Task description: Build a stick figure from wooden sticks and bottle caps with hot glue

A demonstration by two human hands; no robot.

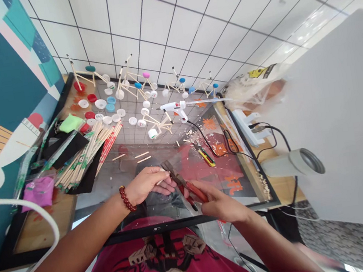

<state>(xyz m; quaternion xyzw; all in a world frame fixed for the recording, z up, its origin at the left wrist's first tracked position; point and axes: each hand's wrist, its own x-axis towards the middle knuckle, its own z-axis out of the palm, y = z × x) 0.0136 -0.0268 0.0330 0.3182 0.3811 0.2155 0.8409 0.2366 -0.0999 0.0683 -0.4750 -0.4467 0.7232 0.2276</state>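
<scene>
My right hand point(220, 200) is closed around the red handles of a pair of pliers point(181, 182), whose dark jaws point up and to the left. My left hand point(149, 183) pinches a short pale wooden stick point(162, 182) close beside those jaws. Whether the jaws touch the stick I cannot tell. Just beyond my left hand, two cut wooden stick pieces point(143, 159) lie on the glass tabletop point(124, 207). A yellow and green cutter point(206, 156) rests to the right of the pliers, near small wood crumbs.
A white glue gun point(175, 108) stands farther back, its cord running right. Bottle caps point(100, 104) and small stick figures point(154, 124) line the back. Bundled chopsticks point(81, 157) and a purple packet point(40, 191) lie left. A grey lamp head point(293, 164) juts in at right.
</scene>
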